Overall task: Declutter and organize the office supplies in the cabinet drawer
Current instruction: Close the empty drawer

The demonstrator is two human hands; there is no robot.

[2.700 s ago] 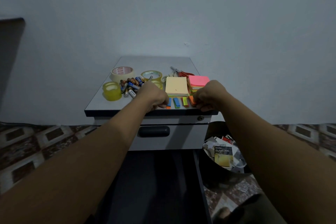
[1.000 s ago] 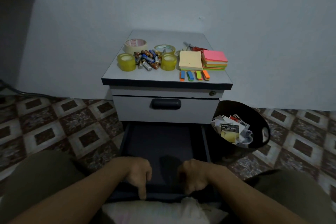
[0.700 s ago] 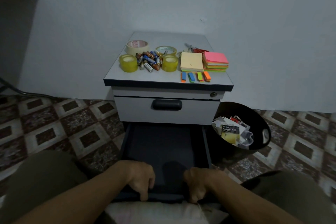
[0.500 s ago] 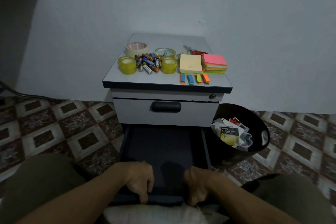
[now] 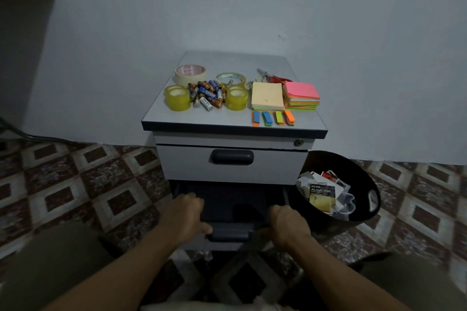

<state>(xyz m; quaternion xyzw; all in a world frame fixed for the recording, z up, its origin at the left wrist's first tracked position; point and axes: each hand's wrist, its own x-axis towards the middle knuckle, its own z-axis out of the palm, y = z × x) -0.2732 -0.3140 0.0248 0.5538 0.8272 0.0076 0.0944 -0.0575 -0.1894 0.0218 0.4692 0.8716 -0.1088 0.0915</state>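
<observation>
The grey cabinet (image 5: 177, 118) has its lower drawer (image 5: 232, 201) partly pulled out, its dark inside bare where it shows. My left hand (image 5: 185, 218) grips the left part of the drawer front (image 5: 228, 235), fingers over its top edge and thumb by the dark handle. My right hand (image 5: 288, 226) holds the right part the same way. Sorted on the cabinet top are tape rolls (image 5: 177, 97), a heap of batteries (image 5: 206, 94), sticky-note pads (image 5: 267, 96) and coloured page flags (image 5: 273, 118).
The upper drawer (image 5: 177, 163) is closed. A black bin (image 5: 364, 184) with packaging scraps stands against the cabinet's right side. Patterned floor tiles lie on both sides, and my knees frame the lower corners. A dark cable runs along the left wall.
Both hands left the cabinet top and took hold of the lower drawer front. Since half a second ago the drawer has slid partway back into the cabinet, and my hands moved forward with it.
</observation>
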